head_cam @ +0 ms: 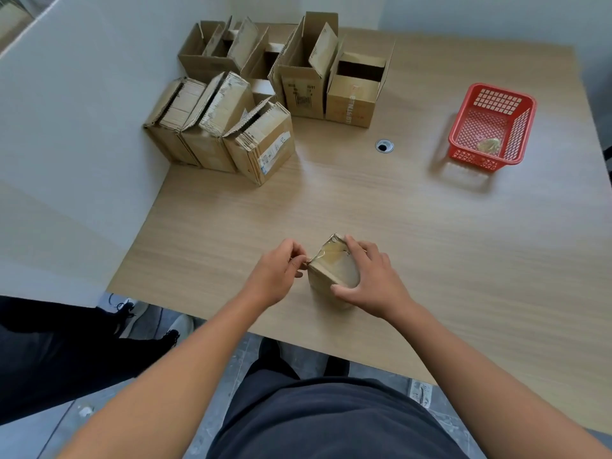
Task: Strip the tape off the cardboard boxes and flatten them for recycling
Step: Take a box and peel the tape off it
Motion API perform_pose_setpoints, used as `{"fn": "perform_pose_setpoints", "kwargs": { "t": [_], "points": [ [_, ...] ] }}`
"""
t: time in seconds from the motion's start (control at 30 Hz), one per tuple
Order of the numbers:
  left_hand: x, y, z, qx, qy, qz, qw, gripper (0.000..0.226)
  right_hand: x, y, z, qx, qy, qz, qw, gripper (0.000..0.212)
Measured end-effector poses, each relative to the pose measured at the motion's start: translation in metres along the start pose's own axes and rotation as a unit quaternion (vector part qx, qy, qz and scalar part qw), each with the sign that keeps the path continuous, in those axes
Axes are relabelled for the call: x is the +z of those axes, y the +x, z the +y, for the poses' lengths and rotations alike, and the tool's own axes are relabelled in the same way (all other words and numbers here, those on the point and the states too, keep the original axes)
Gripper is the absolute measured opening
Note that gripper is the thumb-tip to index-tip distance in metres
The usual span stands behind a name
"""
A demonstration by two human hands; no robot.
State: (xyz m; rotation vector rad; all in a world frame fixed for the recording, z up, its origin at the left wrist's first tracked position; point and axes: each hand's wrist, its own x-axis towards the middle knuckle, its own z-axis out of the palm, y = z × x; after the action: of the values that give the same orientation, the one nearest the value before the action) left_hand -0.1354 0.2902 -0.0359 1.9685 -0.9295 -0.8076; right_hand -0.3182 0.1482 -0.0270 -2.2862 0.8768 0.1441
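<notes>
- Here, at the near edge of the table (430,243), the small box (332,270) stands upright between the person's two hands, its top glossy with clear tape (334,256).
- The left hand (278,276) has thumb and forefinger closed in a pinch on a thin end of the tape at the box's left corner.
- The right hand (371,279) grips the box, fingers curled over the top and thumb pressed on the near side.
- Seven or so other cardboard boxes (265,94) cluster at the far left corner, flaps open; one front box carries a white shipping label (275,150), and another shows printed lettering on its side, both too small to read.
- A red basket (493,124) sits well apart at the far right, a crumpled wad of tape (488,145) inside.
- The surface is pale wood-grain laminate with a round cable hole (384,146); a white wall (66,127) bounds it on the left, above a grey floor (215,409).
- A second person's dark trouser leg (66,342) shows at lower left.
</notes>
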Motion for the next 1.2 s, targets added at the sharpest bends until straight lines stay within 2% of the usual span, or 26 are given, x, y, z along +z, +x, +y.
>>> {"fn": "perform_pose_setpoints", "kwargs": {
  "t": [0.07, 0.13, 0.23, 0.33, 0.4, 0.47, 0.63, 0.7, 0.9, 0.97, 1.03, 1.13, 1.2],
  "points": [
    [-0.009, 0.004, 0.002, -0.021, -0.011, -0.064, 0.998, 0.015, -0.002, -0.001, 0.005, -0.010, -0.002, -0.020, 1.000, 0.108],
    [-0.011, 0.005, 0.004, -0.040, -0.027, -0.084, 0.995, 0.015, -0.003, -0.001, 0.007, -0.019, 0.008, -0.031, 0.999, 0.108],
    [-0.008, 0.004, 0.004, -0.056, -0.066, -0.068, 0.994, 0.015, -0.004, 0.000, 0.006, -0.017, 0.030, -0.036, 0.999, 0.110],
    [0.003, -0.005, 0.001, -0.034, -0.130, -0.041, 0.990, 0.010, -0.002, 0.000, 0.005, -0.021, 0.034, -0.029, 0.999, 0.108],
    [0.009, -0.013, -0.003, -0.018, -0.169, -0.025, 0.985, 0.029, -0.002, -0.002, 0.006, -0.027, 0.027, -0.019, 0.999, 0.106],
    [0.014, -0.018, -0.007, -0.017, -0.160, -0.014, 0.987, 0.036, 0.001, -0.003, 0.007, -0.040, 0.015, -0.012, 0.999, 0.105],
    [0.022, -0.020, -0.008, 0.010, -0.038, 0.057, 0.998, 0.018, 0.009, -0.001, 0.008, -0.040, 0.046, 0.000, 0.998, 0.103],
    [0.020, -0.015, -0.005, 0.007, -0.008, 0.061, 0.998, 0.015, 0.009, 0.001, 0.010, -0.043, 0.064, -0.005, 0.997, 0.104],
    [0.016, 0.001, 0.008, -0.072, -0.071, 0.031, 0.994, 0.017, 0.006, 0.004, 0.019, -0.057, 0.071, -0.025, 0.996, 0.105],
    [0.017, 0.003, 0.013, -0.084, -0.119, 0.056, 0.988, 0.022, 0.004, 0.005, 0.021, -0.064, 0.065, -0.038, 0.995, 0.105],
    [0.017, 0.005, 0.018, -0.072, -0.146, 0.075, 0.984, 0.025, 0.003, 0.004, 0.020, -0.068, 0.058, -0.044, 0.995, 0.106],
    [0.020, 0.002, 0.021, -0.039, -0.110, 0.056, 0.992, 0.006, 0.003, 0.004, 0.020, -0.067, 0.047, -0.043, 0.996, 0.108],
    [0.022, -0.007, 0.017, -0.026, -0.085, 0.052, 0.995, 0.032, 0.003, 0.005, 0.021, -0.069, 0.045, -0.040, 0.996, 0.109]
  ]
}}
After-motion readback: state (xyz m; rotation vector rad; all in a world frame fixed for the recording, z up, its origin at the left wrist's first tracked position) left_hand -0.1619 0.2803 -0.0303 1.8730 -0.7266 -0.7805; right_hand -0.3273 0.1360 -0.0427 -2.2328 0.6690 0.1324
